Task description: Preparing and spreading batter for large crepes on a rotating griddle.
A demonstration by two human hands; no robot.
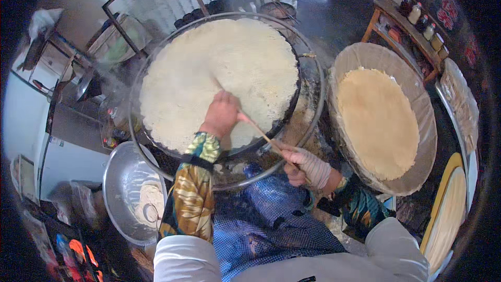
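A broad, thin flatbread (184, 70) covers the round griddle (294, 115), its edge ragged against the dark pan. Both hands grip one slim wooden stick (259, 130), held slantwise across the near side of the flatbread. My left hand (222, 114) is closed on its upper part, above the flatbread. Nearer my body, my right hand (307, 166) grips the lower part, by the metal ring rail (323, 98) around the griddle. The stick's far end is blurred, and whether it touches the flatbread I cannot tell.
At right, a large lined basket (424, 133) holds stacked flatbreads (377, 121). A metal basin (121, 188) with pale batter (150, 199) and a ladle stands at left. Bottles and jars (415, 13) line a wooden shelf (407, 33). Haze drifts near the griddle's left side.
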